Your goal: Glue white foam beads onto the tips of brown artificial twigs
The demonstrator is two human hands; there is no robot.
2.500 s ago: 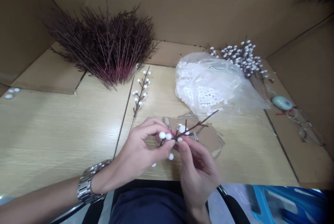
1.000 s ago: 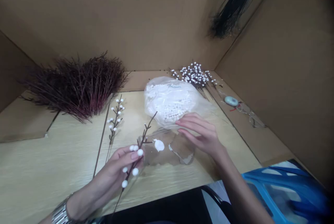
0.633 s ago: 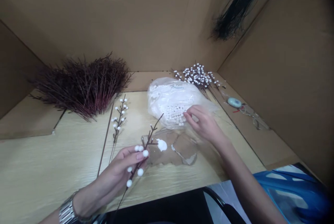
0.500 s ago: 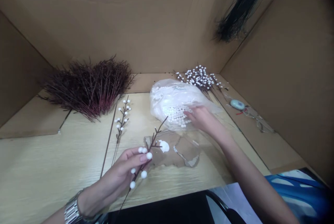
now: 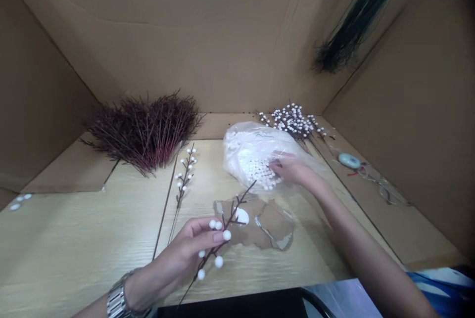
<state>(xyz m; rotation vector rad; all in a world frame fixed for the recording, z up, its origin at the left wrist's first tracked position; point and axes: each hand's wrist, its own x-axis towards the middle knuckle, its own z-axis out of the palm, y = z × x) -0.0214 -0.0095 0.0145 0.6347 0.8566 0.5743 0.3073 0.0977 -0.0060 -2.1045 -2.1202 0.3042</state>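
Note:
In my left hand (image 5: 193, 244) the thumb and fingers are closed round a brown artificial twig (image 5: 233, 214). White balls sit on its lower side shoots, while the upper shoots are bare. My right hand (image 5: 291, 168) reaches into the mouth of a clear plastic bag (image 5: 248, 135), its fingertips drawn together against the white foam balls (image 5: 260, 172) inside. Plastic and blur hide what those fingertips hold, if anything. Behind the twig lies a torn piece of cardboard (image 5: 276, 224) carrying a blob of white glue (image 5: 242, 216).
A heap of bare brown twigs (image 5: 148, 130) lies at the back left. One balled twig (image 5: 185, 174) rests on the table nearer the middle. Finished-looking sprigs (image 5: 293, 120) are piled behind the bag. Dark wires (image 5: 359, 21) hang upper right, and a pale oval object (image 5: 349, 160) lies below.
The camera view has shifted, so everything sits a little lower and further right. My right hand's fingers stay at the balls in the bag; my left hand keeps holding the twig.

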